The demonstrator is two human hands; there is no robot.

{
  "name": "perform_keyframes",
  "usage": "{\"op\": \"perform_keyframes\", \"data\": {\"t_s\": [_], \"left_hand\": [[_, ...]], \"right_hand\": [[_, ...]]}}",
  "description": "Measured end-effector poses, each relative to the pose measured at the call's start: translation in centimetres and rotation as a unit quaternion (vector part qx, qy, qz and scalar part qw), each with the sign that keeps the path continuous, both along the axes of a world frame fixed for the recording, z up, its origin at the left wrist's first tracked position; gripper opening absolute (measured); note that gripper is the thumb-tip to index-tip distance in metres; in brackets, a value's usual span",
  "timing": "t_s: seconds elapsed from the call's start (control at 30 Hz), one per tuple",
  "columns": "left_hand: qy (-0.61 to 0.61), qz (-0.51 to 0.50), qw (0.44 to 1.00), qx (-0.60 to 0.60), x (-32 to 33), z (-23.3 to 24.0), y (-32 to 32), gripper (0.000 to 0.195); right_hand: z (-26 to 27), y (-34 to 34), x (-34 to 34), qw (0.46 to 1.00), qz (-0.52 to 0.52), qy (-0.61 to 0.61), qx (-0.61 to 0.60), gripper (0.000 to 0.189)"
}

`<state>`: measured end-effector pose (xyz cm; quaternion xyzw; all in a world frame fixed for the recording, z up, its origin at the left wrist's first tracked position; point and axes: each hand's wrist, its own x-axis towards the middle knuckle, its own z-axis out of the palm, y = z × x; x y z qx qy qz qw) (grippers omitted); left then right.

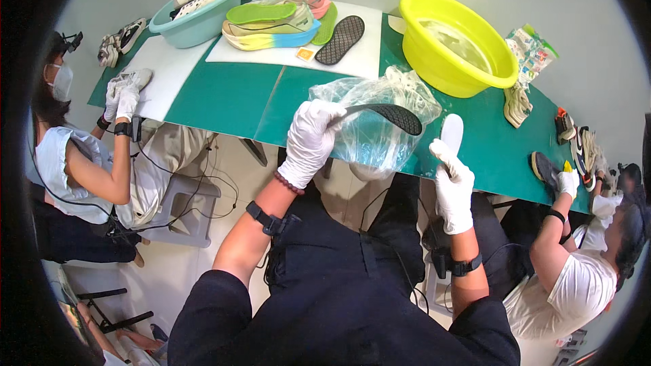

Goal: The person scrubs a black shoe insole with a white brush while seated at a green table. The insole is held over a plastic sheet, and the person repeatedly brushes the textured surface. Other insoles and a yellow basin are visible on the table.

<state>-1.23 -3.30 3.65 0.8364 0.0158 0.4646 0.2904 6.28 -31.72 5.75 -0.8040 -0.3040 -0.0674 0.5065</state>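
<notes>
My left hand (311, 142), in a white glove, grips one end of a black shoe insole (395, 116) with a textured face. The insole's other end curves out to the right, above a clear plastic bag (374, 145) at the table's front edge. To the right, my gloved right hand (454, 195) holds a white tool with an oval head (452, 131) that points away from me. Its underside is hidden, so its exact kind is unclear. The insole and the tool are apart.
On the green table (224, 91) stand a yellow basin (437, 66) with cloudy water and a teal basin (190, 33) of shoes. A white foam sheet (368, 35) bears a shoe, green insoles and a black insole (341, 40). Co-workers handle shoes at both sides.
</notes>
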Motion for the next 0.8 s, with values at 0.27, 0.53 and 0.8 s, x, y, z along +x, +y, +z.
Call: {"op": "perform_keyframes", "data": {"t_s": [0.27, 0.53, 0.8], "left_hand": [[0.099, -0.032, 0.976, 0.189, -4.2, -1.8, 0.3, 0.028], [0.176, -0.064, 0.974, 0.126, -5.3, -2.4, 0.6, 0.029], [0.203, -0.047, 0.973, 0.096, -5.7, -1.0, 0.8, 0.048]], "right_hand": [[-3.8, -2.4, -3.7, 0.988, -0.082, 0.106, 0.072, 0.037], [-4.5, -1.4, -5.6, 0.966, -0.117, 0.214, 0.084, 0.025], [-4.8, -1.9, -6.4, 0.965, -0.112, 0.224, 0.083, 0.041]]}}
